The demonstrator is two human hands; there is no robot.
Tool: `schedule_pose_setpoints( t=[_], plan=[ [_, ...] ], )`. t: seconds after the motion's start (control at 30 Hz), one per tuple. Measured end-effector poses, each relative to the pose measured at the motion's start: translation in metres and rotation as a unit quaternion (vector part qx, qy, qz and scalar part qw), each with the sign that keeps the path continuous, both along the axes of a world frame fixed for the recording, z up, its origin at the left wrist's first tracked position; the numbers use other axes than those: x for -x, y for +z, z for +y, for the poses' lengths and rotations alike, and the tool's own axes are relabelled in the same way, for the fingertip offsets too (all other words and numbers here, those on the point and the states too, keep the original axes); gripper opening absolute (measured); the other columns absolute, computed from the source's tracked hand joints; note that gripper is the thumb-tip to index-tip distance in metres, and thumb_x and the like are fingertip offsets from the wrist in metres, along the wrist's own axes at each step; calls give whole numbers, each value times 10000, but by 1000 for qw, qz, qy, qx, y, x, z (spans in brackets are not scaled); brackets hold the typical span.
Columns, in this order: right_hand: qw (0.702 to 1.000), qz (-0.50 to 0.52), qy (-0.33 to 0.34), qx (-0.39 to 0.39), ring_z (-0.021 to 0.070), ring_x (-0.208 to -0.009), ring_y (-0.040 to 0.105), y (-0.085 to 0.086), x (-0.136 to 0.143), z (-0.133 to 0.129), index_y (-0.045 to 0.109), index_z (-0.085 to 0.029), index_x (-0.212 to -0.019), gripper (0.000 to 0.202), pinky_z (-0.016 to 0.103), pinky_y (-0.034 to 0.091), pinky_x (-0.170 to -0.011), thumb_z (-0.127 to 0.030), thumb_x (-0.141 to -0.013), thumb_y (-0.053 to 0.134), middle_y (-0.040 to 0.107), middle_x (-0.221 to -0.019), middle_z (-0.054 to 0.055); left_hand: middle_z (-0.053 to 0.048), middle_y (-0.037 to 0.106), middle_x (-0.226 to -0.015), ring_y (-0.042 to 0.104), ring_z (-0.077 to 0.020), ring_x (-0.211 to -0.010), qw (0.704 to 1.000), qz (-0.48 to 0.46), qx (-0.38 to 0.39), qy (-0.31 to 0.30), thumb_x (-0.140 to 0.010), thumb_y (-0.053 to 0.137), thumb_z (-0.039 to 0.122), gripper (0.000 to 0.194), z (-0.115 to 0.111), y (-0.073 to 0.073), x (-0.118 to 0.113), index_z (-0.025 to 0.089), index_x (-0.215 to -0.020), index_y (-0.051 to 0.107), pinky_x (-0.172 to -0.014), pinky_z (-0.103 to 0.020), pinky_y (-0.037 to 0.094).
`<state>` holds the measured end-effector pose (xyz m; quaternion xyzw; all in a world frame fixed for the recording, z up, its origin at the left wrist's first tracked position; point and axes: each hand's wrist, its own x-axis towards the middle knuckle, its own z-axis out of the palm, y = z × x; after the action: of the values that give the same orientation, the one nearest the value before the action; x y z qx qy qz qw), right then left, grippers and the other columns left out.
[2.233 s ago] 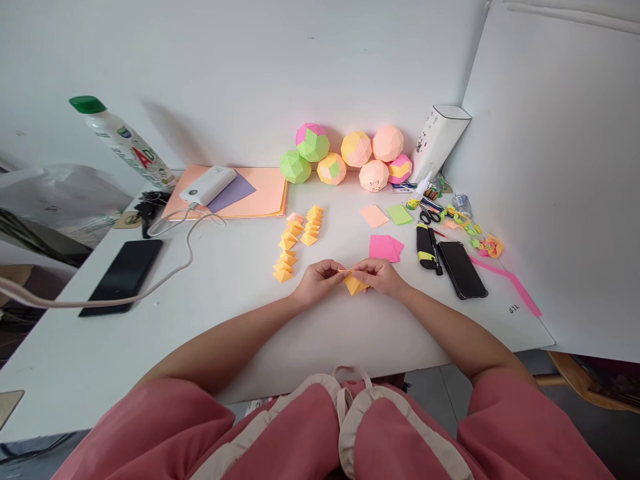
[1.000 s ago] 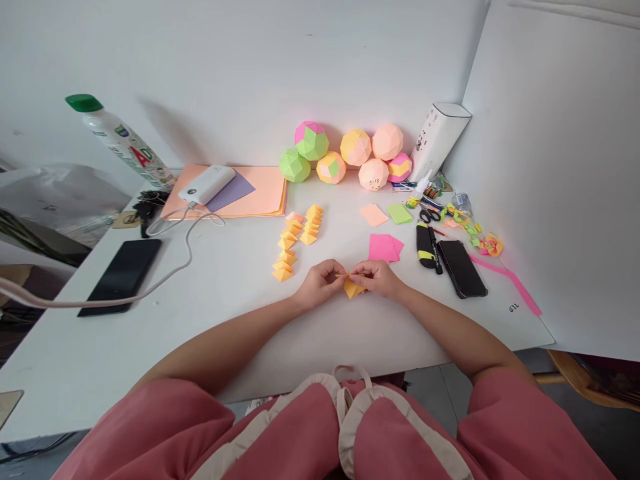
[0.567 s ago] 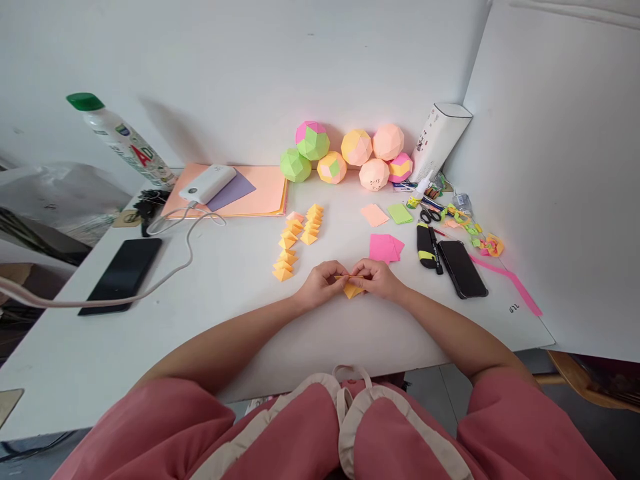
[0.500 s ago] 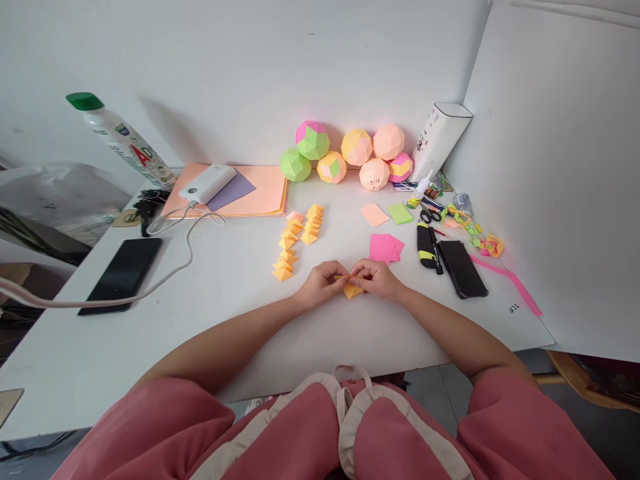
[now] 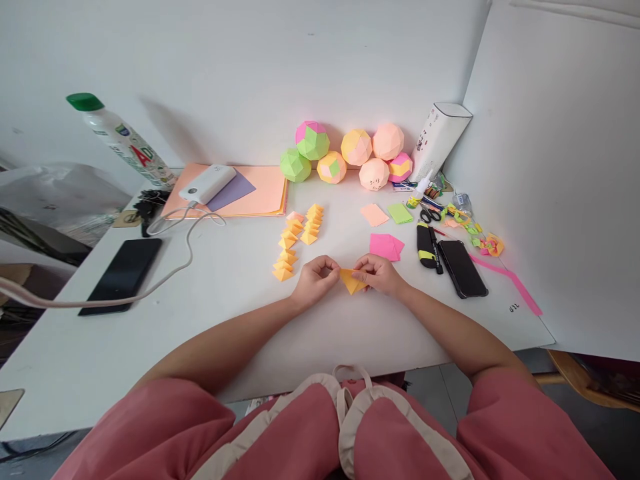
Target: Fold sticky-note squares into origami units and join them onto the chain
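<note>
A folded orange paper piece (image 5: 351, 283), pointed at its lower end, is held above the white table. My right hand (image 5: 381, 275) is closed on its right side, with the thumb across the front. My left hand (image 5: 317, 280) pinches at the paper's upper left corner, thumb and forefinger together. To the left of my hands, folded orange paper units (image 5: 287, 257) stand in rows, with another row (image 5: 312, 224) beside them. Square pink paper sheets (image 5: 384, 247) lie just beyond my right hand. Farther back are peach sheets (image 5: 375, 215) and green sheets (image 5: 400, 213).
Several faceted paper balls (image 5: 357, 147) are stacked against the wall. At right lie a black phone (image 5: 463, 269), a utility knife (image 5: 426, 245), scissors (image 5: 431, 214) and paper scraps (image 5: 493, 244). At left are another phone (image 5: 121, 276), a power bank (image 5: 208, 184) with cable, and a spray can (image 5: 127, 143).
My left hand has shifted slightly left, to the paper's corner. The orange paper now shows a broad triangular face toward me, where before my fingers met along its top edge.
</note>
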<state>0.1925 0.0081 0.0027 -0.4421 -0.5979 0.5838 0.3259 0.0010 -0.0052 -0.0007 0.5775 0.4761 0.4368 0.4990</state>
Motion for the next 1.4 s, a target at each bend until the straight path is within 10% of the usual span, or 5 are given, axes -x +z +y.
schedule_pose_setpoints(
  t=[0.7,1.2,1.4],
  plan=[
    [991,-65,22,-111,70,-504,430,-1,3,-6,572,-155,-737,95,199,357,-452,-250,-733,579,505,-618,-29,-50,641,-754,570,-156,-715,983,91,-112,-111,-794,539,323,179,2,-2,0,179,-715,611,-676,-283,458],
    [998,54,-34,-1,92,-435,549,-1,-5,3,432,-188,-721,120,200,414,-395,-254,-764,523,578,-587,-36,27,476,-631,431,-88,-558,1000,-24,13,-3,-773,549,385,232,3,-2,3,175,-698,490,-525,-215,362],
    [999,32,4,-4,84,-451,546,4,-2,1,531,-174,-871,245,201,438,-433,-390,-774,594,584,-580,-42,-1,565,-677,533,-119,-648,996,-24,48,-68,-789,548,452,290,3,-4,2,164,-787,573,-627,-254,444]
  ],
)
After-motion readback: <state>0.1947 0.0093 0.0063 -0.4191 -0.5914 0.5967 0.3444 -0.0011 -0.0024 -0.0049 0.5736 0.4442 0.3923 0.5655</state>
